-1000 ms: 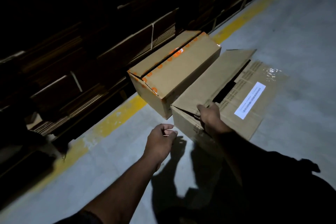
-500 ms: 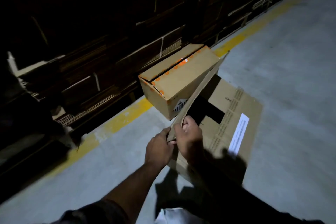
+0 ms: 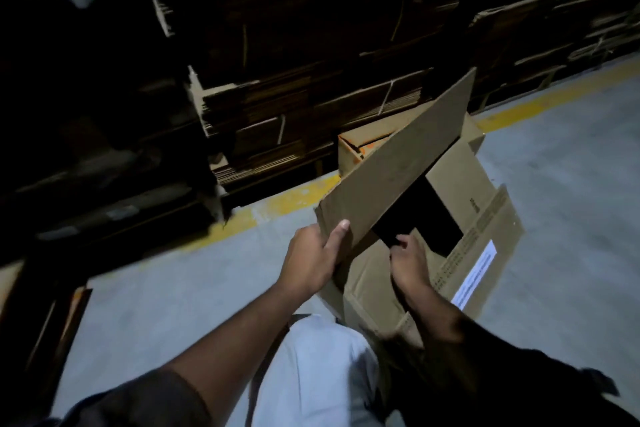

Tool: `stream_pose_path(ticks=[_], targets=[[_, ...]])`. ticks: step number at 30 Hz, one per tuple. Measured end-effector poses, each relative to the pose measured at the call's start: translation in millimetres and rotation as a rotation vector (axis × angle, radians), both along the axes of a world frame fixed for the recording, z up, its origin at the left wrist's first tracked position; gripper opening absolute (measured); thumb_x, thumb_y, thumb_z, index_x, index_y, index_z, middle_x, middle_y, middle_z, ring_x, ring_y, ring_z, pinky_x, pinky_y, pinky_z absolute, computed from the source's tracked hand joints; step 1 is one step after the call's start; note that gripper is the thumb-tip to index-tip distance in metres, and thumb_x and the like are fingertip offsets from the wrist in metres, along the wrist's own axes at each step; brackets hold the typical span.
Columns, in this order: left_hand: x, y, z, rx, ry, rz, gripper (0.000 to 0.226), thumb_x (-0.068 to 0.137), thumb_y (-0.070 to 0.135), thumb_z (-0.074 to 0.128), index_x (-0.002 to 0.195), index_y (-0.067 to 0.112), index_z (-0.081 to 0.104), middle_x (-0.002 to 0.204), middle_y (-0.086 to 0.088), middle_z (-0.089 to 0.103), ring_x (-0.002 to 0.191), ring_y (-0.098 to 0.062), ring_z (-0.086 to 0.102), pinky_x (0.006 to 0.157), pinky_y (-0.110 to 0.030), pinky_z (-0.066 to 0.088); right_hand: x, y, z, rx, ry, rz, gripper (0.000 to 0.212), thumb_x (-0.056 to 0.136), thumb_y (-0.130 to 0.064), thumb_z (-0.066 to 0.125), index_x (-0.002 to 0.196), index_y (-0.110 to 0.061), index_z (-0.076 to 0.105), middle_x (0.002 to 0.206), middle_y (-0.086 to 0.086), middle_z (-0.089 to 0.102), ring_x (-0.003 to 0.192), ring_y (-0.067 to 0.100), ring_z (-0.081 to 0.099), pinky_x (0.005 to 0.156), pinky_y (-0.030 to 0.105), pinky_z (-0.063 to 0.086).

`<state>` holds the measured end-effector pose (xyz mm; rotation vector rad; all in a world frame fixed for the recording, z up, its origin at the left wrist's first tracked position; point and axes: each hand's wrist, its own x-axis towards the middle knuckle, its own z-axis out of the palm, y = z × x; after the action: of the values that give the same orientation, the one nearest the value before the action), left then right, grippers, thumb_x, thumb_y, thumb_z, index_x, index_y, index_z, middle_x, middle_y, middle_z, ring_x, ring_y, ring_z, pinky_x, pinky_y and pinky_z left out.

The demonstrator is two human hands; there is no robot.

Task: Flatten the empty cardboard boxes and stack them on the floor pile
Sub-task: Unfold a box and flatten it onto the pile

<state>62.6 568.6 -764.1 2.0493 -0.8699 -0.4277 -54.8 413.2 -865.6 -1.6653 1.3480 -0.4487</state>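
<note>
- Our left hand (image 3: 313, 262) grips the near corner of the open box's (image 3: 450, 253) raised long flap (image 3: 398, 177); our right hand (image 3: 410, 262) curls over the near short flap at the opening.
- The box lies on the grey floor (image 3: 571, 184), just beside the taped box (image 3: 353, 151).
- Pulling the flap unevenly may tear the crease.
- In this dim light, fingers could get pinched as the walls collapse.

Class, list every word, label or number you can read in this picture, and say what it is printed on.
None can be read.
White label on the open box: print too blurred.
Dark printed lines along that box's flap: too blurred.
Orange marks on the second box: no letters legible.
</note>
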Motion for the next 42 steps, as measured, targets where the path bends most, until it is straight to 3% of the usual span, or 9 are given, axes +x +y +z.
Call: stream_pose_path(ticks=[2,4,7,10,18,24,35,38,42], targets=[[-0.9,15.2,14.8,-0.019,-0.048,-0.020,0.068,0.092,0.071,0.043,0.077,0.007,0.063,0.072,-0.012,0.068,0.068,-0.026,0.064,0.063,-0.046,0.052,-6.3,6.2,-0.5,0.139,-0.018,0.039,0.037,0.096,-0.018,0.049,0.130,-0.008,0.060,0.133,0.018,0.059,0.126,0.034,0.051,0.105,0.042,0.041],[-0.8,30.5,30.1,-0.025,-0.092,0.006,0.067,0.096,0.064,0.046,0.068,0.004,0.056,0.064,-0.016,0.063,0.061,-0.030,0.060,0.059,-0.048,0.048,-1.3,18.8,10.2,0.278,-0.124,0.125,0.035,0.097,-0.034,0.049,0.107,-0.008,0.070,0.107,0.015,0.071,0.105,0.033,0.065,0.091,0.044,0.050],[18.8,52.6,42.7,-0.033,-0.129,0.156,0.063,0.099,0.057,0.050,0.064,0.004,0.053,0.060,-0.016,0.060,0.060,-0.032,0.057,0.059,-0.046,0.046,21.1,34.8,39.5,0.027,-0.075,0.332,0.046,0.099,-0.050,0.050,0.074,-0.011,0.049,0.071,0.006,0.054,0.072,0.024,0.055,0.067,0.039,0.040],[47.5,78.3,49.1,-0.083,-0.112,0.251,0.069,0.094,0.062,0.050,0.075,-0.003,0.063,0.072,-0.018,0.068,0.070,-0.034,0.066,0.066,-0.050,0.052,44.1,51.9,71.8,-0.232,-0.074,0.398,0.044,0.100,-0.045,0.051,0.071,-0.018,0.033,0.066,0.000,0.037,0.064,0.020,0.039,0.061,0.038,0.025],[97.6,159.3,75.3,-0.308,-0.011,0.501,0.066,0.093,0.062,0.054,0.078,0.000,0.068,0.073,-0.014,0.071,0.069,-0.031,0.068,0.066,-0.049,0.057,107.8,109.5,159.6,-0.613,-0.221,0.578,0.043,0.097,-0.049,0.054,0.074,-0.018,0.038,0.071,-0.006,0.039,0.067,0.023,0.046,0.060,0.041,0.033],[137.8,236.4,71.0,-0.388,0.026,0.673,0.098,0.073,0.089,0.054,0.083,-0.009,0.058,0.079,-0.031,0.066,0.072,-0.046,0.068,0.061,-0.066,0.056,148.2,167.8,175.9,-0.697,-0.317,0.742,0.043,0.097,-0.057,0.047,0.081,-0.018,0.042,0.076,-0.006,0.040,0.067,0.019,0.046,0.058,0.042,0.037],[114.5,375.8,-9.3,-0.359,0.201,1.005,0.091,0.061,0.094,0.054,0.082,0.007,0.068,0.078,-0.014,0.072,0.074,-0.036,0.072,0.067,-0.063,0.059,167.3,278.1,109.8,-0.580,-0.310,0.959,0.036,0.094,-0.060,0.047,0.082,-0.028,0.038,0.082,-0.007,0.040,0.075,0.025,0.054,0.061,0.040,0.039],[87.4,392.1,-18.8,-0.371,0.310,1.152,0.070,0.084,0.073,0.058,0.080,0.004,0.063,0.074,-0.017,0.064,0.067,-0.035,0.068,0.067,-0.062,0.059,170.0,302.6,87.3,-0.583,-0.280,1.039,0.033,0.094,-0.058,0.051,0.084,-0.029,0.039,0.085,-0.008,0.043,0.079,0.027,0.057,0.062,0.040,0.039],[57.6,396.3,-20.2,-0.258,0.186,1.256,0.065,0.085,0.060,0.067,0.126,0.011,0.052,0.119,-0.013,0.064,0.099,-0.026,0.068,0.084,-0.048,0.058,174.1,319.3,75.1,-0.575,-0.270,1.093,0.034,0.093,-0.058,0.053,0.089,-0.025,0.050,0.085,-0.010,0.044,0.075,0.023,0.056,0.059,0.035,0.038]])
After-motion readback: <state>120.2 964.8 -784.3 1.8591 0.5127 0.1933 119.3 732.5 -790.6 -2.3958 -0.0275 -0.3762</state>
